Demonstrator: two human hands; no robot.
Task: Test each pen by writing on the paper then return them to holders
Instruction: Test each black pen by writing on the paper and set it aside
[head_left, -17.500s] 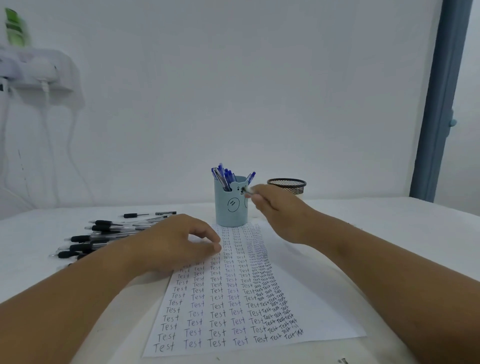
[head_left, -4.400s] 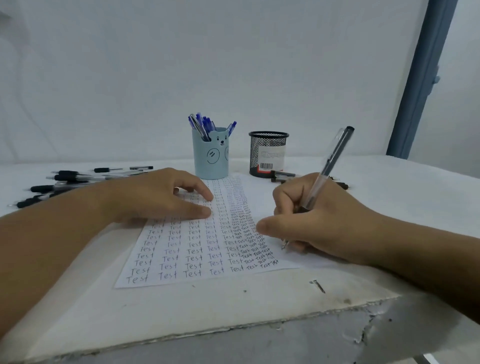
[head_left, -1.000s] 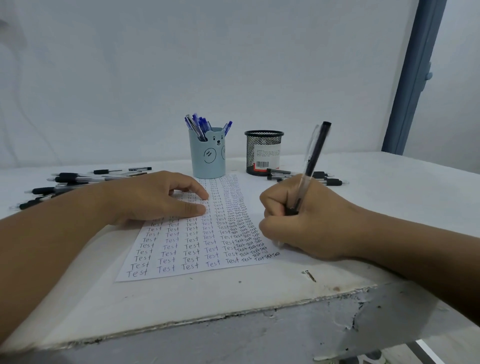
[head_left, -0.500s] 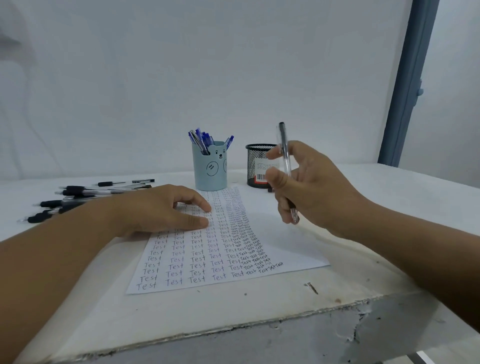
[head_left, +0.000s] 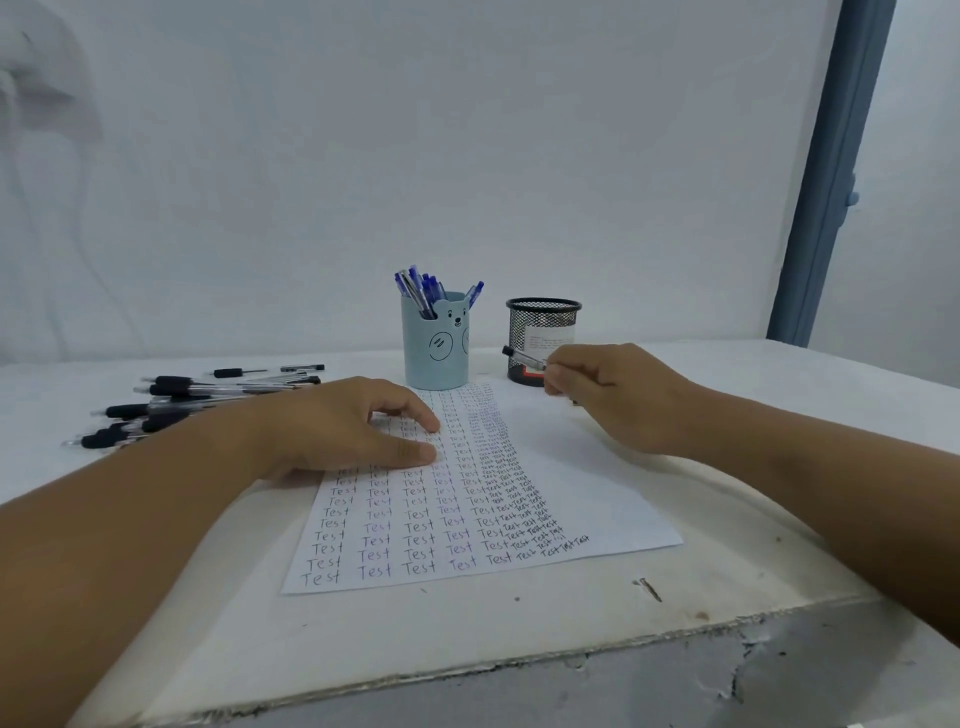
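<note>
- Head view: my right hand (head_left: 618, 395) has left the bottom of the paper (head_left: 597, 499) and reached up toward the mesh holder (head_left: 543, 338); a second ago it was writing near the sheet's lower right.
- Pen (head_left: 524, 358) now pinched at my right fingertips, other fingers curled in; it sits just in front of the mesh holder, off the paper.
- Means: the test stroke for this pen looks done, and I'm on the return step. Judging by the reach, the mesh holder is the target, not the blue cup (head_left: 435, 343).
- Pen axis: lies near horizontal, running left-right with a slight tilt, black end pointing left and a bit up, toward the gap between cup and mesh holder. Which end is the tip, can't tell.
- It'll need tipping upright to drop over the rim.
- My left hand (head_left: 358, 431) stays flat on the paper's upper left, fingers loosely spread, pressing it down, holding nothing.
- Blue cup stands at the sheet's top edge with blue pens (head_left: 421, 291) in it.
- Black pens (head_left: 171, 402) lie loose on the table (head_left: 779, 374) to my left, likely untested, so plenty left to do.
- Paper nearly full of "Test" rows.
</note>
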